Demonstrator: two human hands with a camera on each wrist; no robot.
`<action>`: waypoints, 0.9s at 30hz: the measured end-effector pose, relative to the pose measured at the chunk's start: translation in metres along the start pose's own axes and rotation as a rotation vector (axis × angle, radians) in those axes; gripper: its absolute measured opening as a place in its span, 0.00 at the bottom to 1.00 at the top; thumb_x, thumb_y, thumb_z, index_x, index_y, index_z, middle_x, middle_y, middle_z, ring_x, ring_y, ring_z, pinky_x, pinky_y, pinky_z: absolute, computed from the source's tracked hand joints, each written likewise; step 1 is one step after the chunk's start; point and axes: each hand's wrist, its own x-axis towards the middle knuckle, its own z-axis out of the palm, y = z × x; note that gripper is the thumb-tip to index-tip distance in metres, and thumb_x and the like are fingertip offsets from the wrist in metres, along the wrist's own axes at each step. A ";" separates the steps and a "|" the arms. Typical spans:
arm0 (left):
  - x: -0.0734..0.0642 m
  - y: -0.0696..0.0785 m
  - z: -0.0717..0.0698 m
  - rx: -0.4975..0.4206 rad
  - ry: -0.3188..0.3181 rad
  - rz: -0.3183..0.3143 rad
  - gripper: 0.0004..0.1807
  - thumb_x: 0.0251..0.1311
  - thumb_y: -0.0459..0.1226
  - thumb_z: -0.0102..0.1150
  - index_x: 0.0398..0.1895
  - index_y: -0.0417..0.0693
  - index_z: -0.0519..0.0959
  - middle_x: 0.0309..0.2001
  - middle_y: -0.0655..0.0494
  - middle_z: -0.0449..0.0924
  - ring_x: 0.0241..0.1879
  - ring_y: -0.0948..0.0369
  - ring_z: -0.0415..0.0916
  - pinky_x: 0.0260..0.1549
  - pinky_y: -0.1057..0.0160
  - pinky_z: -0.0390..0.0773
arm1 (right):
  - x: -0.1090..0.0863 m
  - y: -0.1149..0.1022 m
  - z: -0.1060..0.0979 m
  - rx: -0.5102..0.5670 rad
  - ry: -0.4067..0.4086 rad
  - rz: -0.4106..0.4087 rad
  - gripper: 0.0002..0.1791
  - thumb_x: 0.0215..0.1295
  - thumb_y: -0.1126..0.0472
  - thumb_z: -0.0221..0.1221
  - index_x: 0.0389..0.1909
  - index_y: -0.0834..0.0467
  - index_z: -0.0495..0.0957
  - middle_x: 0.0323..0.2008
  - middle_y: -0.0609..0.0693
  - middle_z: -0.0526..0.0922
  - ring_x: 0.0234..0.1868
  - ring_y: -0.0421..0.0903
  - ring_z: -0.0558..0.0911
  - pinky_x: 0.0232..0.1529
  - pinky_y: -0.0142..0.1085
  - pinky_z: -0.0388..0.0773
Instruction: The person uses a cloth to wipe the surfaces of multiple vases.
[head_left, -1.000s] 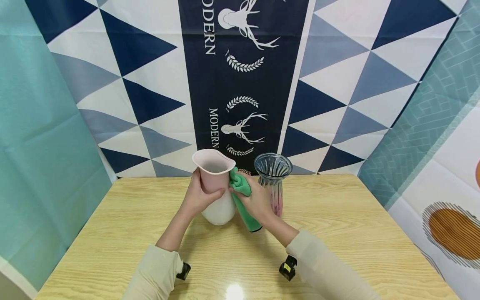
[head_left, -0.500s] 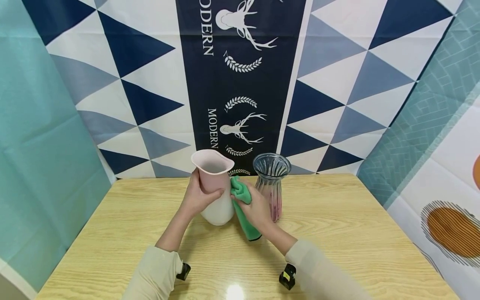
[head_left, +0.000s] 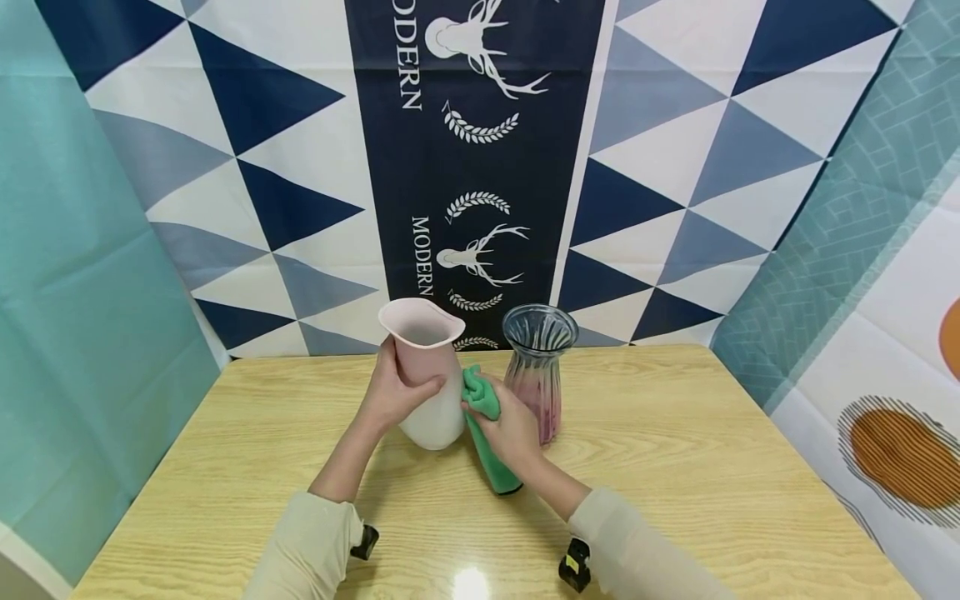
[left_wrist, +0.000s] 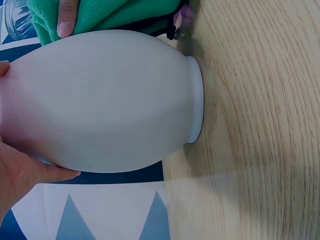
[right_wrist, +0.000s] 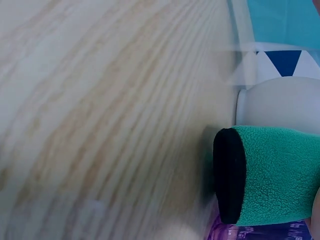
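A vase (head_left: 435, 417), pink at the flared neck and white below, stands at the back middle of the table. My left hand (head_left: 392, 393) grips its neck, thumb across the front and fingers round the far side. My right hand (head_left: 517, 429) holds a bunched green cloth (head_left: 491, 458) against the vase's right side. In the left wrist view one right fingertip (left_wrist: 66, 25) presses the cloth (left_wrist: 107, 15) along the vase's white belly (left_wrist: 110, 100). The right wrist view shows the cloth's black-edged end (right_wrist: 231, 175) hanging just above the tabletop.
Close behind my right hand stands a ribbed glass vase (head_left: 542, 333), blue at the rim and pink at the base. The wooden table (head_left: 645, 467) ends at a patterned cloth backdrop (head_left: 480, 167), with teal cloth (head_left: 90, 292) on the left.
My right hand has slid down the vase's right side with the green cloth. My left hand keeps its grip on the neck. The head view has shifted slightly.
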 end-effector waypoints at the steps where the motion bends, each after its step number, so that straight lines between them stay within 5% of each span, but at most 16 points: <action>1: 0.000 0.000 0.000 -0.003 0.000 0.010 0.49 0.42 0.36 0.73 0.67 0.49 0.53 0.60 0.49 0.63 0.58 0.52 0.66 0.58 0.47 0.68 | -0.001 0.000 0.000 -0.007 -0.002 -0.001 0.28 0.54 0.50 0.66 0.57 0.50 0.74 0.50 0.51 0.82 0.47 0.51 0.82 0.45 0.47 0.78; 7: 0.002 -0.001 0.001 -0.014 0.021 0.054 0.47 0.40 0.37 0.75 0.65 0.51 0.57 0.58 0.52 0.67 0.55 0.55 0.69 0.55 0.50 0.70 | -0.005 0.002 0.003 -0.036 -0.012 -0.007 0.26 0.54 0.50 0.66 0.55 0.50 0.74 0.49 0.51 0.83 0.45 0.50 0.83 0.42 0.47 0.79; 15: -0.002 0.006 0.001 -0.002 0.018 -0.051 0.52 0.42 0.40 0.75 0.68 0.52 0.51 0.62 0.51 0.63 0.59 0.52 0.66 0.59 0.48 0.68 | -0.005 0.002 0.000 0.002 -0.009 0.032 0.29 0.53 0.51 0.67 0.57 0.51 0.74 0.52 0.51 0.82 0.49 0.51 0.82 0.47 0.47 0.78; 23: -0.011 0.037 -0.003 0.021 -0.025 0.011 0.45 0.48 0.33 0.69 0.67 0.39 0.52 0.61 0.42 0.64 0.58 0.48 0.67 0.57 0.46 0.69 | 0.004 -0.007 -0.008 0.068 0.038 0.031 0.29 0.53 0.52 0.67 0.58 0.51 0.73 0.52 0.53 0.81 0.49 0.52 0.81 0.47 0.48 0.77; 27: -0.013 0.041 -0.004 0.019 -0.023 0.011 0.46 0.48 0.33 0.69 0.67 0.39 0.52 0.60 0.41 0.64 0.59 0.47 0.67 0.57 0.46 0.69 | 0.010 -0.011 -0.012 0.086 0.075 0.008 0.28 0.53 0.52 0.67 0.57 0.51 0.74 0.50 0.53 0.82 0.47 0.52 0.82 0.45 0.48 0.78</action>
